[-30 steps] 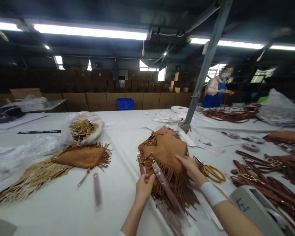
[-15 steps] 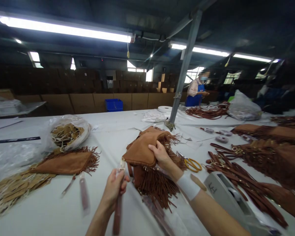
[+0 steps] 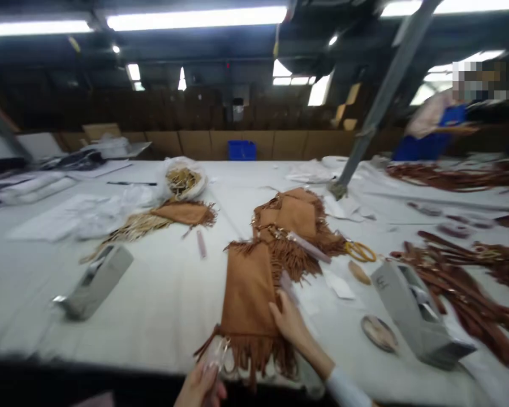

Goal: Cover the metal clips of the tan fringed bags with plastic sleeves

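A brown fringed bag point(image 3: 248, 288) lies near the front edge of the table, its fringe hanging toward me. My right hand point(image 3: 292, 325) grips its right edge, thumb on top. At the bag's lower left corner, my left hand point(image 3: 201, 387) is closed around a strap in clear plastic point(image 3: 217, 356), with a metal clasp close to the fringe. Blur hides whether the clasp is fastened to the bag. Just behind lies a pile of similar fringed bags point(image 3: 297, 217), with a plastic-wrapped strap point(image 3: 309, 247) across it.
Grey tape dispensers stand left point(image 3: 97, 282) and right point(image 3: 419, 316). Yellow-handled scissors point(image 3: 359, 252) and a pile of brown straps point(image 3: 458, 288) lie at right. Farther back are a plastic bag of tan pieces point(image 3: 184, 178), a metal post point(image 3: 377, 113) and a person in a blue apron point(image 3: 424, 141).
The bag in my hands has come down from above the pile to the table's front edge, fringe now toward me. My view has swung left. Both hands keep their hold.
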`<state>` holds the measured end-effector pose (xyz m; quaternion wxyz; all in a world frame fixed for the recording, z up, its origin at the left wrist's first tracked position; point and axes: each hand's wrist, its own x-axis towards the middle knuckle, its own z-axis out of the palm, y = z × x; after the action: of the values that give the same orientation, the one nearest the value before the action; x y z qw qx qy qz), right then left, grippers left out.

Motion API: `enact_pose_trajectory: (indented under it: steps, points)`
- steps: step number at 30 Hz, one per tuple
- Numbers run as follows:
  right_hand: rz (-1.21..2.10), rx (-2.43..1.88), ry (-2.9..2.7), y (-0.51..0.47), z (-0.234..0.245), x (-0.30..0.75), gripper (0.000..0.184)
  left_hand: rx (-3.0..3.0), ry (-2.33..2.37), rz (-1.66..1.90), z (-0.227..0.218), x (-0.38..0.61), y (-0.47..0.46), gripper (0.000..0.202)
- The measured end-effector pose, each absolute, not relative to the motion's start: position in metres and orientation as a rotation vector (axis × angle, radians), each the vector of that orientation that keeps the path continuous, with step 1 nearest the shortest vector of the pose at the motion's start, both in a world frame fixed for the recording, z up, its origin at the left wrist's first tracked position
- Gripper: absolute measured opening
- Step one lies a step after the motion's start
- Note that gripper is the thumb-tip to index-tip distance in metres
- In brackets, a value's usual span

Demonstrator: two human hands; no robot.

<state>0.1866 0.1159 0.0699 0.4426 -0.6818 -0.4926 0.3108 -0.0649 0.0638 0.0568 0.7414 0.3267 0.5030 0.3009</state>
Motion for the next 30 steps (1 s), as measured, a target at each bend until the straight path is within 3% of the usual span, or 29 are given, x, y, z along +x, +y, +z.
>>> enact_pose_trajectory:
  steps: [2, 4, 10, 14, 20, 26, 30]
  points:
    - [0.432, -1.802, -1.397, 0.1, 0.069, 0.189, 0.039, 0.618, 1.124, 0.715, 0.047, -0.067, 0.048, 0.044]
    - [0.33, -1.742, -1.63, 0.089, 0.071, 0.184, 0.038, 0.569, 1.124, 0.766, 0.04, -0.067, 0.043, 0.044]
    - [0.552, -1.288, -2.249, 0.086, 0.063, 0.128, 0.041, 0.59, 1.104, 0.792, 0.037, -0.063, 0.05, 0.038]
    - [0.545, -1.321, -2.323, 0.099, 0.05, 0.1, 0.02, 0.61, 1.132, 0.829, 0.037, -0.064, 0.057, 0.036]
    - [0.979, -1.192, -1.947, 0.1, 0.048, 0.098, 0.029, 0.634, 1.156, 0.827, 0.036, -0.049, 0.077, 0.037]
    - [1.461, -1.514, -1.256, 0.095, 0.046, 0.106, 0.029, 0.509, 1.182, 0.823, 0.04, -0.058, 0.089, 0.028]
    - [1.808, -1.49, -1.15, 0.093, 0.048, 0.092, 0.048, 0.444, 1.127, 0.821, 0.044, -0.068, 0.094, 0.022]
